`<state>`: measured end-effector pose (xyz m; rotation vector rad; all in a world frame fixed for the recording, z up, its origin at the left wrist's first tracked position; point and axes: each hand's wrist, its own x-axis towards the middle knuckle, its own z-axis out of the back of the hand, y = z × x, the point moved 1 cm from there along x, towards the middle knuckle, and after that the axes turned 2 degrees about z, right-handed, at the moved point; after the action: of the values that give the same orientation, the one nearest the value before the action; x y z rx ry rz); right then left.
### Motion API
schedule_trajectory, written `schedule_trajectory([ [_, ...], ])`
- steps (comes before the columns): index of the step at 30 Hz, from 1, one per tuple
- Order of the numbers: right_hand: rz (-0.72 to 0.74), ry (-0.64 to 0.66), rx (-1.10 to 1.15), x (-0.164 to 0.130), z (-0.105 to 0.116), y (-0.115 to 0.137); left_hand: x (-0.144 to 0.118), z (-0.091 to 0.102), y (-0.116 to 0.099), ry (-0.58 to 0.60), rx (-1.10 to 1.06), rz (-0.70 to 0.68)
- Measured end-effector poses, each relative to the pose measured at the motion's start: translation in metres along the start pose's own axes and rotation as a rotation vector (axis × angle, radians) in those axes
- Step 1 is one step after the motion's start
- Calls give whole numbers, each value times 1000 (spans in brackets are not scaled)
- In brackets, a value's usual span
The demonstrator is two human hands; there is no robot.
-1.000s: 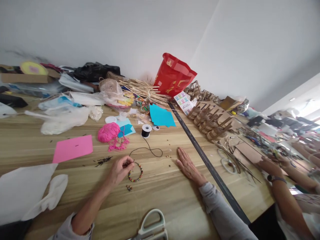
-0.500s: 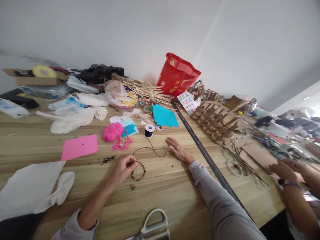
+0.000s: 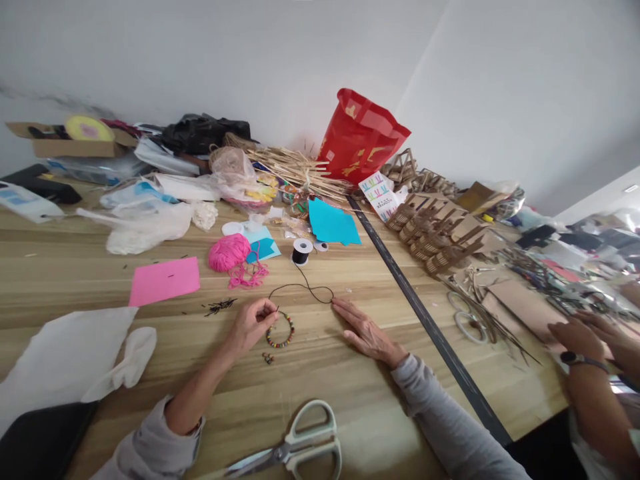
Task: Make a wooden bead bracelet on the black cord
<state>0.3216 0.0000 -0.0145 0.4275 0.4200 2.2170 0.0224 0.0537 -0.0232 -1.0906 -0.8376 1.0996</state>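
My left hand pinches the end of a black cord between thumb and fingertips. From it a ring of small multicoloured beads, a beaded bracelet, lies on the wooden table. Black cord also runs in a loose loop to a white spool wound with black. My right hand rests flat with fingers stretched, its fingertips beside that loop; whatever is under the palm is hidden. A few loose beads sit just below the bracelet.
Open-bladed scissors lie close in front of me. Pink yarn, pink paper and black snippets are to the left. Past a dark strip, small woven baskets stand; another person's arms are at far right.
My right hand has slid toward me, over the spot where small beads lay on the table. My left hand keeps its pinch beside the bracelet. The view has shifted slightly.
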Motion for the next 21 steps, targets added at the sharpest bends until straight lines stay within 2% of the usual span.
schedule_trajectory([
  [6, -81, -66, 38, -5, 5, 7, 0, -1, 4, -1, -12, -20],
  [11, -208, -172, -49, -41, 11, 5, 0, 0, 4, 12, -24, -18],
  [15, -236, -74, -239, -60, 7, 8, -1, 0, 1, 18, -13, -5],
  [19, -198, -36, -295, -46, 1, 8, -1, 0, 2, 17, -19, -6],
  [21, -168, -61, -297, -33, 0, 2, -1, -1, 3, 20, -20, -2],
])
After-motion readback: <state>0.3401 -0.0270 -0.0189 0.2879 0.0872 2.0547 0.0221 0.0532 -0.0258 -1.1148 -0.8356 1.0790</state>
